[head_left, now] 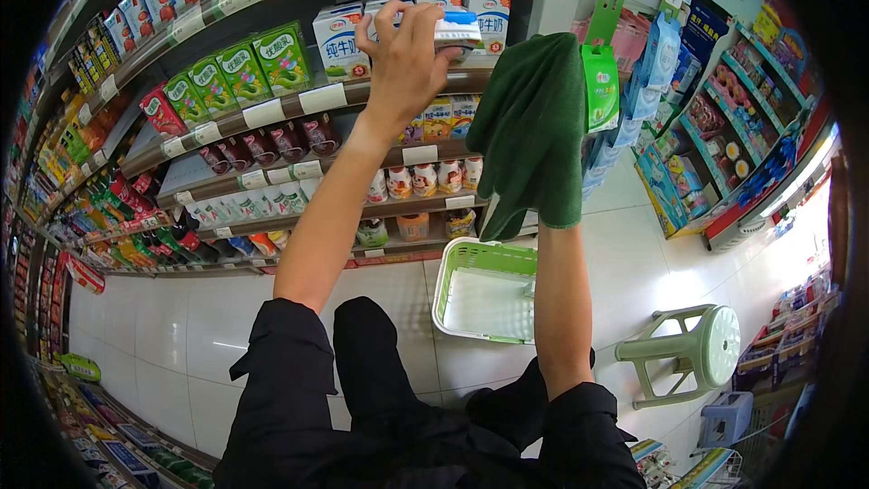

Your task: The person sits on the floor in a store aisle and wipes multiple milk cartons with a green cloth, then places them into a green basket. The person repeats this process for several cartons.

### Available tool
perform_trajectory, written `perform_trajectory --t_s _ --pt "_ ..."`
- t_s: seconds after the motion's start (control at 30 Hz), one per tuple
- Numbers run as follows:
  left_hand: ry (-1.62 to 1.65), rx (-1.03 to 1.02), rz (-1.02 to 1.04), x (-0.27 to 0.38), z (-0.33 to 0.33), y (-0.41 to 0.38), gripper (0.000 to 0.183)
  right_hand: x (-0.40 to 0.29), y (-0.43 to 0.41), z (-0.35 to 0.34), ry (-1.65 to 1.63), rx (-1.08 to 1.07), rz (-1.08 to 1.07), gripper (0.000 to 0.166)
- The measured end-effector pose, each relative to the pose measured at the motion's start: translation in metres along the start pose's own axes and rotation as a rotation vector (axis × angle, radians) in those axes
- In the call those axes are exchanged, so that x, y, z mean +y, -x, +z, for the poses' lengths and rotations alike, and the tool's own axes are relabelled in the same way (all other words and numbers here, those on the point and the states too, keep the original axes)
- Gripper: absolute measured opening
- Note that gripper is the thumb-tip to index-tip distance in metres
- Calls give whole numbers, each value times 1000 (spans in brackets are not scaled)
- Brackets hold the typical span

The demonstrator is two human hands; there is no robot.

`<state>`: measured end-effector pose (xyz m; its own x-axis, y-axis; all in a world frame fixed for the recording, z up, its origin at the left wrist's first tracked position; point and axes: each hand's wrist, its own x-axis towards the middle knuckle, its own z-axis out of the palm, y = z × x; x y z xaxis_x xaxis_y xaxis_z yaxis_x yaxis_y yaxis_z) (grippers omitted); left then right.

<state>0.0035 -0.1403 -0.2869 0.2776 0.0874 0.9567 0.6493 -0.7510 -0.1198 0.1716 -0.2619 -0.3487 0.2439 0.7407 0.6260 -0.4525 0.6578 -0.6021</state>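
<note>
My left hand [405, 58] grips a small white milk carton [457, 32] with a blue edge, raised in front of the shelf. Behind it, white-and-blue milk cartons [339, 46] stand in rows on the upper shelf. A dark green cloth [533, 136] covers my right hand completely, so its fingers are hidden. Only my right wrist [560, 238] and forearm come out below it. The cloth hangs beside the shelf's right end, close to a green hanging packet [601, 88].
Green drink cartons [234, 75] stand left of the milk. Lower shelves hold small bottles [424, 180] and cups. A green-and-white basket [445, 312] sits on the tiled floor by my legs. To the right are a pale green plastic stool [719, 346] and a snack rack [719, 122].
</note>
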Motion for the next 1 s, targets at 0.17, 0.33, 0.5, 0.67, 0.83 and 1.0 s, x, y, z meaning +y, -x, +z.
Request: perform_trajectory --t_s 0.17,0.33,0.5,0.67,0.83,1.0 --pt "135 200 22 3 6 9 53 -3 -2 13 86 -18 -11 65" --pt "892 327 -341 71 -36 9 74 -11 2 21 277 -13 -62 65" --pt "1389 126 -538 108 -62 17 54 -19 17 41 649 5 -219 65" --pt "1664 -84 -483 107 -73 28 64 -19 37 52 986 39 -422 65" --pt "1680 -271 -471 113 -88 35 81 -33 29 51 1162 -34 -644 59" --pt "1453 -149 -515 125 -74 40 58 -37 42 65 908 26 -470 58"
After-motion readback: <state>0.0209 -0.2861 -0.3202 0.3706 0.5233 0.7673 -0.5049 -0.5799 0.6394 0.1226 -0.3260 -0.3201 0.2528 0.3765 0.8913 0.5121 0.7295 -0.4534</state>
